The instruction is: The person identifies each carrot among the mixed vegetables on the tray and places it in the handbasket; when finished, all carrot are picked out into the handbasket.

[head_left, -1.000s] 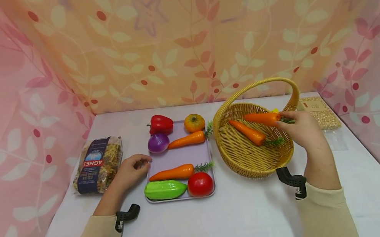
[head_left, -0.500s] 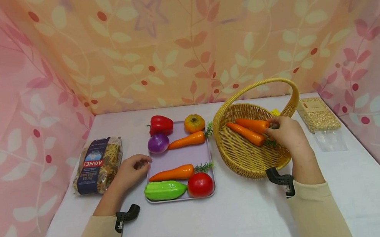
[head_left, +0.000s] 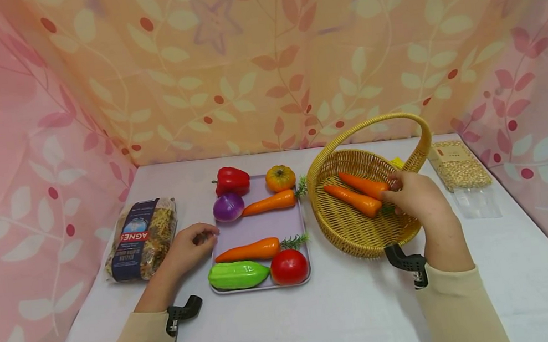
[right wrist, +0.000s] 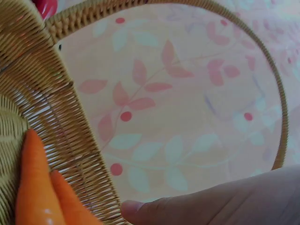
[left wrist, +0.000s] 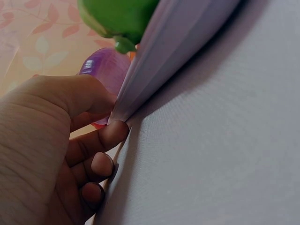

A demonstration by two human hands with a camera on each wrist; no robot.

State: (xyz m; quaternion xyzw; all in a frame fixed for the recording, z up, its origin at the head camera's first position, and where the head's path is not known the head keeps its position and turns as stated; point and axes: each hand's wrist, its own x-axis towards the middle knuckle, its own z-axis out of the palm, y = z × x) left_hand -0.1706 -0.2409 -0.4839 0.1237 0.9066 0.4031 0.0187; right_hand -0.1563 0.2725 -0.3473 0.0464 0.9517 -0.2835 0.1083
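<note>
In the head view my left hand (head_left: 194, 250) is at the left edge of a lilac tray (head_left: 255, 230). The left wrist view shows its thumb and index finger pinching the tray rim (left wrist: 123, 105), the other fingers curled below. My right hand (head_left: 419, 197) reaches over the right side of a wicker basket (head_left: 346, 241). Its thumb and fingers grip the stem end of an orange carrot (head_left: 363, 184), whose greens are hidden. A second carrot (head_left: 352, 200) lies in the basket beside it. Both carrots slant toward the hand; the right wrist view shows the front carrot (right wrist: 35, 187) near the basket wall.
The tray bears a red bell pepper (head_left: 232, 181), small pumpkin (head_left: 280, 178), purple onion (head_left: 228, 207), two carrots, a green vegetable (head_left: 238, 274) and a tomato (head_left: 289, 266). Left stands a pasta bag (head_left: 142, 239); right, a grain bag (head_left: 460, 165). The basket handle (head_left: 374, 120) arches high.
My right hand has moved left and lower with its carrot, which has come down into the basket beside the other one. That other carrot has shifted slightly. My left hand has not moved.
</note>
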